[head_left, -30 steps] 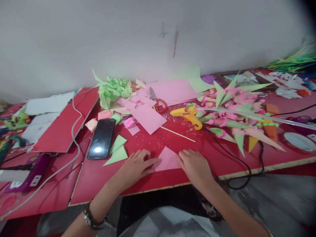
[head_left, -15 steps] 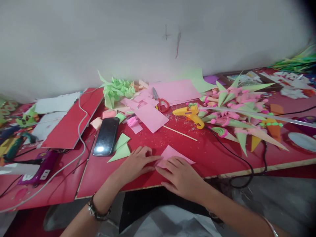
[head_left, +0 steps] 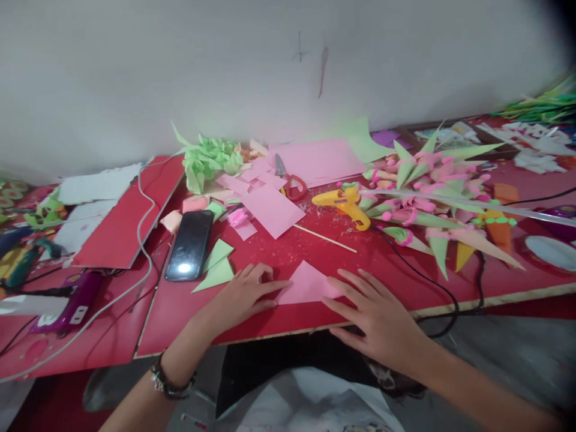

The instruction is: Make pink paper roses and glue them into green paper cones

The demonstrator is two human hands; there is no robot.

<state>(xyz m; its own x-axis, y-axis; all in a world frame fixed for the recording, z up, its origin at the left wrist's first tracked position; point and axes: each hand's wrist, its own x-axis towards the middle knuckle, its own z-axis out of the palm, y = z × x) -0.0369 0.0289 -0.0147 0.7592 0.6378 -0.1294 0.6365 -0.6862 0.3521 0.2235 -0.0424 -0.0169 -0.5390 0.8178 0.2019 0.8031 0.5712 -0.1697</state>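
A pink sheet of paper folded into a triangle point(head_left: 305, 285) lies flat near the front edge of the red table point(head_left: 261, 321), its point facing away from me. My left hand point(head_left: 245, 294) rests at its left corner, index finger stretched onto the paper and thumb apart below. At the right corner, my right hand point(head_left: 371, 312) has its fingers spread, the fingertips touching the paper. Green folded paper pieces point(head_left: 216, 276) lie left of my left hand, beside a black phone point(head_left: 189, 246).
A yellow glue gun point(head_left: 344, 204) lies beyond, near finished paper cones point(head_left: 432, 198). Red-handled scissors point(head_left: 294, 187), pink paper squares point(head_left: 273, 210), a thin stick point(head_left: 324, 237) and crumpled green paper point(head_left: 209, 161) lie farther back. A white cable point(head_left: 144, 240) crosses the left side.
My right hand has slid right along the paper to its right corner, with fingers spreading, uncovering the triangle. My left hand stays at the left corner.
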